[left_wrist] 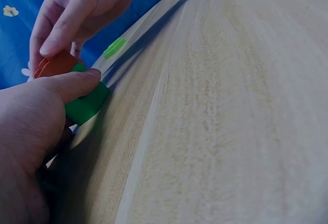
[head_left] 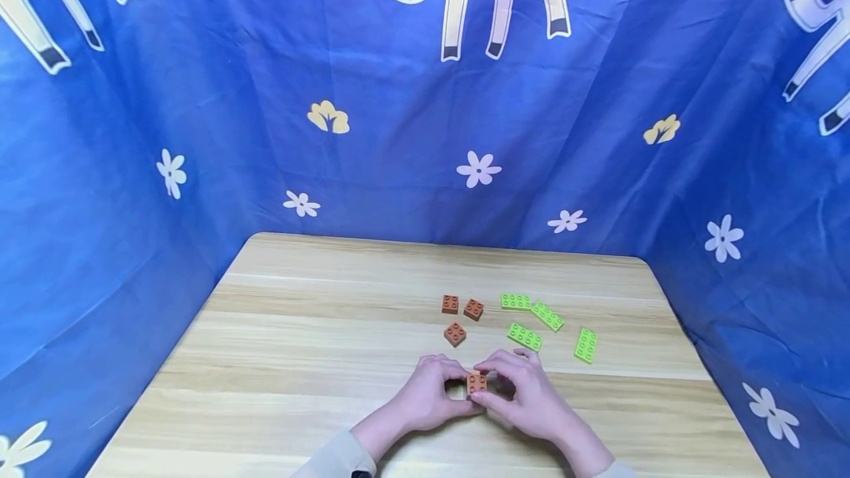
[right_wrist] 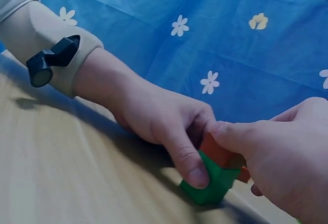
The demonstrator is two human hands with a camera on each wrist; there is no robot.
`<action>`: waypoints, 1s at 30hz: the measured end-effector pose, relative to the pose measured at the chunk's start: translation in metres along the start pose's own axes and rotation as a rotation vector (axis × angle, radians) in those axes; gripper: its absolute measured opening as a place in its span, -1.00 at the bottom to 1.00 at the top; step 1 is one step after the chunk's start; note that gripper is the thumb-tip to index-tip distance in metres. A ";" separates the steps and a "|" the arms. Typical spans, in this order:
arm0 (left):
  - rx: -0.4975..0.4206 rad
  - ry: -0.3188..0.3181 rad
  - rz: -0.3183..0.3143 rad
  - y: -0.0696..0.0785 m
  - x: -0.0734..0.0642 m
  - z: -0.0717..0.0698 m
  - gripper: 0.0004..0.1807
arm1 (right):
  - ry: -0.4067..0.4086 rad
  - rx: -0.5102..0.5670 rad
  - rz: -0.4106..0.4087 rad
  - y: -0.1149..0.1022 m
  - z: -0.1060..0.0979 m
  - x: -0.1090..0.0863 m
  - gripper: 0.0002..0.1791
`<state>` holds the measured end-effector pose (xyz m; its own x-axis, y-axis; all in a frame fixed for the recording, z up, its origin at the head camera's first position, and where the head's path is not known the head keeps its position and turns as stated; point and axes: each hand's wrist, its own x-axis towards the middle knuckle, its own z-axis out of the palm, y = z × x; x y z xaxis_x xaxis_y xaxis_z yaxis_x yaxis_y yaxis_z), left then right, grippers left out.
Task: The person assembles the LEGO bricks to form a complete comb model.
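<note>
Brown four-stud brick (head_left: 477, 383) atop green block (left_wrist: 86, 106), well in from far edge of table (head_left: 265, 360); right hand (head_left: 531, 395) pinches brick, left hand (head_left: 430, 393) grips block; best brace block, square edges, press evenly.

The bricks (head_left: 477, 384) look smooth plastic, the tabletop (head_left: 299, 330) grained wood, the backdrop (head_left: 398, 168) cloth.

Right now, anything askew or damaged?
Nothing stands out. Loose orange bricks and lime bricks lie studs up. Left hand grips the green block, right hand the top orange brick; whether it's fully seated, I can't tell.
</note>
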<state>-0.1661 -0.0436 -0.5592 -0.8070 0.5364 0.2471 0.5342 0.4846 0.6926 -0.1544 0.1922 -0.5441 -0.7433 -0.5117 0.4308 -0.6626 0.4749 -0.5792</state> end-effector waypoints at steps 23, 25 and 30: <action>-0.013 -0.013 -0.047 -0.003 -0.001 0.002 -0.59 | 0.127 -0.069 0.091 0.019 -0.037 -0.009 -0.62; -0.016 -0.015 -0.050 -0.003 -0.001 0.002 -0.59 | 0.142 -0.088 0.102 0.022 -0.040 -0.010 -0.61; -0.013 -0.015 -0.040 -0.003 -0.001 0.003 -0.59 | 0.164 -0.107 0.130 0.033 -0.046 -0.014 -0.57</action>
<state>-0.1664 -0.0437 -0.5636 -0.8238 0.5273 0.2083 0.4980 0.4974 0.7104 -0.1695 0.2478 -0.5374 -0.8224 -0.3222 0.4688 -0.5596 0.6067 -0.5646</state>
